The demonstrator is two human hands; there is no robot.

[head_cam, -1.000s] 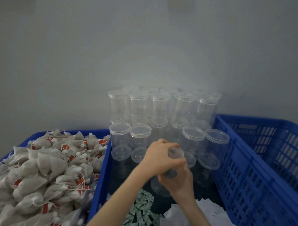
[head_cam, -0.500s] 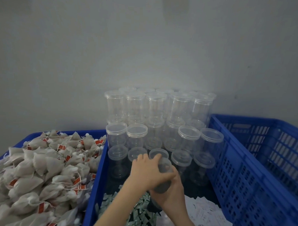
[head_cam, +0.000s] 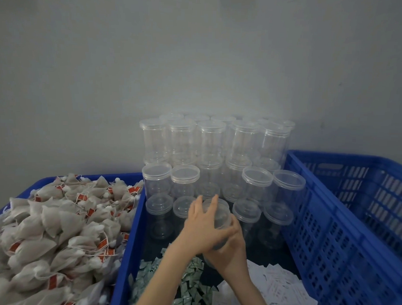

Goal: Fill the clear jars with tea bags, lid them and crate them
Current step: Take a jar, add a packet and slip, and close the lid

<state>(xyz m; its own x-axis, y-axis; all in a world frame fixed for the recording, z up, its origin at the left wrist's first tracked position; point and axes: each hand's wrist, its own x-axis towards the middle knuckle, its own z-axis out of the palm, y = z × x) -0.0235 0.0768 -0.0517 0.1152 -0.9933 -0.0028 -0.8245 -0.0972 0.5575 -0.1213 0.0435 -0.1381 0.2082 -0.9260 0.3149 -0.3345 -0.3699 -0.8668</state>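
Jar [head_cam: 219, 218], clear and lidded, sits between my two hands above the middle blue crate [head_cam: 126, 245], tilted a little with its top toward the wall. My left hand [head_cam: 202, 227] lies over the lid end, fingers fairly straight and spread across the top and the near side, thumb crossing low in front; it presses and touches more than it clasps. My right hand [head_cam: 232, 251] is under and behind the jar, fingers curled round the lower body, so this grip has the jar firmly. Just beyond the hands stands the stack of empty jars [head_cam: 209, 152], lidded, rising in tiers against the grey wall [head_cam: 198, 61]; the nearest row stands inside the middle crate, just past my fingertips, and the held jar is in line with that front row. Below my forearms, on the floor of the same crate, lie two loose heaps: small green sachets [head_cam: 188, 286] on the left and white paper slips [head_cam: 279, 285] on the right. To the left, touching the middle crate's wall, another blue crate is heaped with tea bags [head_cam: 56, 227], greyish mesh pouches with red tags and white strings. To the right a third blue crate [head_cam: 352, 226] with slotted sides stands just beside the jars; I cannot tell from here what its bottom holds.
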